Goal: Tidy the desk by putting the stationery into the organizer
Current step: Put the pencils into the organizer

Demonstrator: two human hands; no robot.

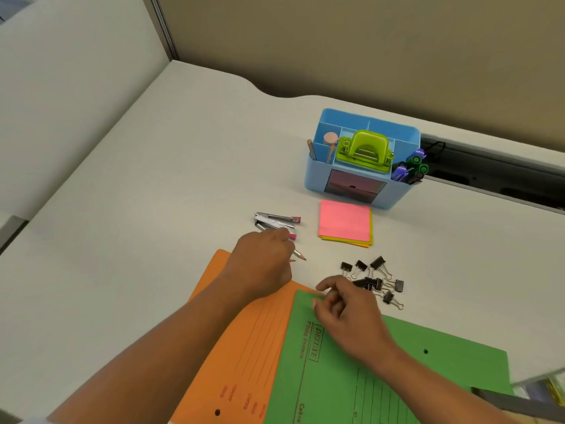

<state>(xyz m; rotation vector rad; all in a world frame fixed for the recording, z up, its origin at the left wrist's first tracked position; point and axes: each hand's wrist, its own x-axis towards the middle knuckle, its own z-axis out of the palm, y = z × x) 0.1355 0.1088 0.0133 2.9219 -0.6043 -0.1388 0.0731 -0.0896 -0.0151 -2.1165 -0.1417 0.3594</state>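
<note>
The blue organizer [315, 175] stands at the back of the desk with a green hole punch [365, 149] in it, pencils [312, 149] in its left slots and markers [411, 168] at its right side. My left hand [263, 264] grips pencils [299, 255] on the desk, their tips poking out to the right. A silver stapler [275, 220] lies just beyond that hand. My right hand [345, 307] hovers with loosely curled fingers over the corner of a green folder [397, 377], beside a heap of black binder clips [377, 280].
A stack of pink and yellow sticky notes [345, 221] lies in front of the organizer. An orange folder [244, 347] sits under the green one. A cable channel [495, 169] runs along the desk's back right edge. Partition walls enclose the desk.
</note>
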